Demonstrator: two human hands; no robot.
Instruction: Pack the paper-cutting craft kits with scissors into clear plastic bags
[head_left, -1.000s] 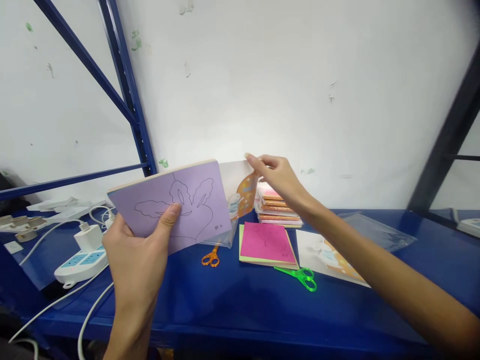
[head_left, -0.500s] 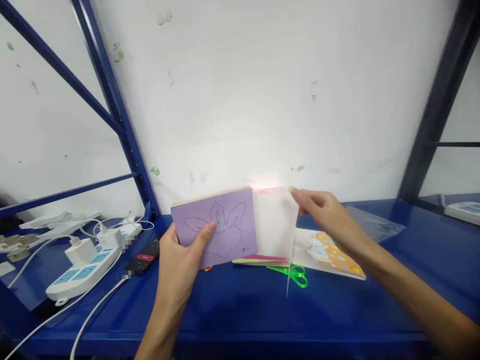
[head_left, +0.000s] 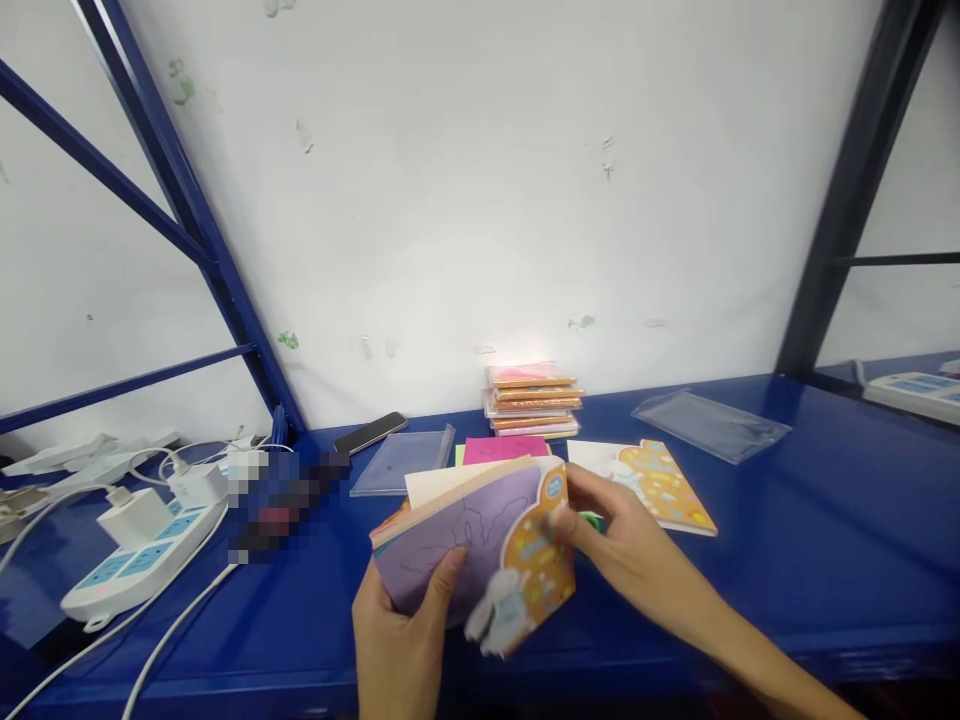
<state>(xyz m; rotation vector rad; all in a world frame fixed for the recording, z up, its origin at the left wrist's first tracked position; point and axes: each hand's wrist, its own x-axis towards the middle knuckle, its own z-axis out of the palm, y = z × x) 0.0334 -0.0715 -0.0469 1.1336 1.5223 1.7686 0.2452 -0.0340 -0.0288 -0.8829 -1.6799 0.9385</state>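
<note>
In the head view, the left hand [head_left: 397, 645] is clamped on a purple-paged booklet [head_left: 465, 540], thumb on the page — the right hand [head_left: 626, 560] pinches its orange cover, both above the blue worktop [head_left: 750, 600], in front of a stack of booklets [head_left: 532, 400].

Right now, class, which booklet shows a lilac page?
The open booklet held between left hand and right hand, its lilac page showing; the flat booklet shows pink, the stacked booklets orange edges.
</note>
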